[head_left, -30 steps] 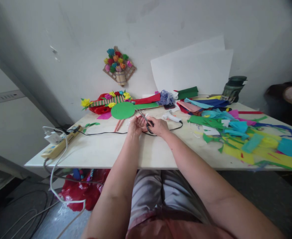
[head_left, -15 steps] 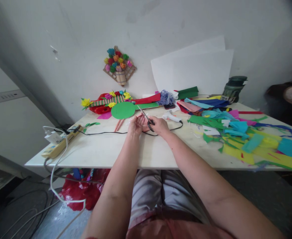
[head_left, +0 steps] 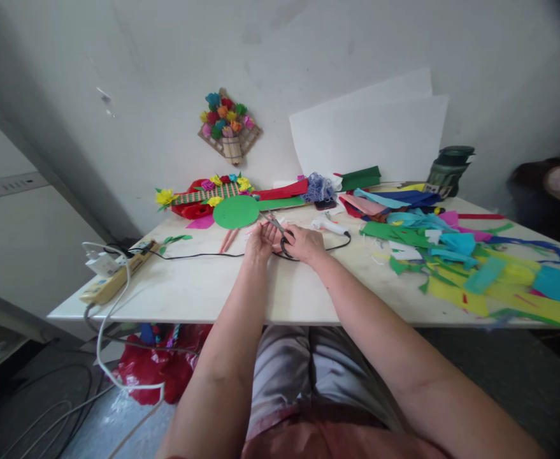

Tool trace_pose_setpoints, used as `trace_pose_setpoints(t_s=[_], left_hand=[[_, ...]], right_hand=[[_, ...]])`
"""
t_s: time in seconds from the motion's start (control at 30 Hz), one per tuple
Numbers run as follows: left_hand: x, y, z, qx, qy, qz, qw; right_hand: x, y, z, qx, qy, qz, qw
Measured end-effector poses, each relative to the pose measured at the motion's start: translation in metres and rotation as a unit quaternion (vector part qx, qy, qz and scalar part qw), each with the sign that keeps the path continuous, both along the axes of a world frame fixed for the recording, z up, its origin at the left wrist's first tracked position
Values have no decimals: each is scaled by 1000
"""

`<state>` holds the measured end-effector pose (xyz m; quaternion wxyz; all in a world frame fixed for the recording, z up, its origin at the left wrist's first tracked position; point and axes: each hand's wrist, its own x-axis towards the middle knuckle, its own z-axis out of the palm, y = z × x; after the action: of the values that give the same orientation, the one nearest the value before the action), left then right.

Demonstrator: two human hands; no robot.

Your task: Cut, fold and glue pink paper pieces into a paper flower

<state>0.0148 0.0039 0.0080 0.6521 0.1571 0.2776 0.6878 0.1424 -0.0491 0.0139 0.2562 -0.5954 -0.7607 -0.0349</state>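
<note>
no readable writing. two forearms reach straight to 12 o'clock over table (head_left: 203, 296) edge. left hand (head_left: 260, 241) palm-up, fingers curled on small pink paper piece (head_left: 276, 242), mid-table. right hand (head_left: 306, 243) closed through handles of one pair of scissors (head_left: 278, 232), blades aimed 11 o'clock. one green disc (head_left: 236, 212) beyond.

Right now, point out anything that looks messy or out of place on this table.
Cut paper scraps lie strewn over the table's right side. A power strip overhangs the left edge, cable dangling.
</note>
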Motion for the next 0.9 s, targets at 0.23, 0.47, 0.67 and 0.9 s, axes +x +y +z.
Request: trace_pose_setpoints(t_s=[0.23,0.47,0.67,0.9], left_hand=[[1,0,1,-14,2,4,1000],[2,-2,4,-31,-14,11,999],[2,1,2,-31,-11,10,999],[3,-1,4,-31,-19,10,999]], right_hand=[[-1,0,-1,17,-13,3,1000],[-2,0,0,18,-19,-6,1000],[-4,-5,2,23,-19,-7,1000],[-4,-5,1,20,-21,-7,1000]])
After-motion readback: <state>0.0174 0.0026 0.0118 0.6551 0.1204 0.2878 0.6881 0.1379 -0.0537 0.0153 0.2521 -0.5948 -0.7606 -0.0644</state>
